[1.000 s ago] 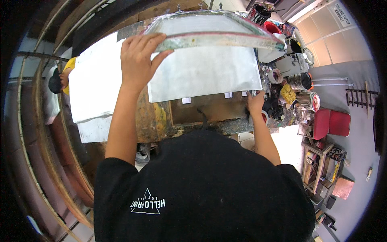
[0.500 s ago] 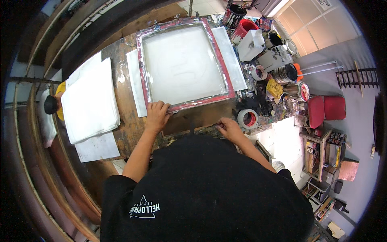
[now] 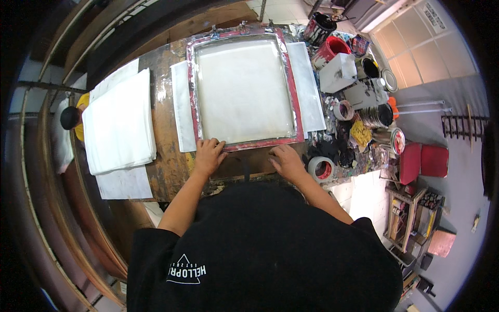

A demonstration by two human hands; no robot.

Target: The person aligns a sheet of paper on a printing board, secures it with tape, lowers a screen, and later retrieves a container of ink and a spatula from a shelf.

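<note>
A screen printing frame [image 3: 297, 106] with a red, paint-smeared rim and pale mesh lies on the worktable. My left hand [image 3: 208, 157] is at its near left corner, fingers bent over the near rim and thumb in front. Close to the near rim, toward its right end, is my right hand [image 3: 287, 161]. Its fingers are slightly bent and the thumb stands apart, with nothing visible between them. Whether its fingertips touch the rim I cannot tell. White sheet material [image 3: 313, 93] sticks out from under the frame on both sides.
On the left lies a stack of white sheets [image 3: 119, 122]. Along the right stand a red paint bucket [image 3: 330, 50], a white container [image 3: 338, 73], several cans, a yellow sponge [image 3: 360, 133] and a tape roll [image 3: 320, 169]. A person in yellow [image 3: 79, 117] is partly visible beyond the stack.
The whole view has shifted slightly. My right hand has moved closer to the near rim, and its thumb and fingers have parted. My left hand remains at the near left corner.
</note>
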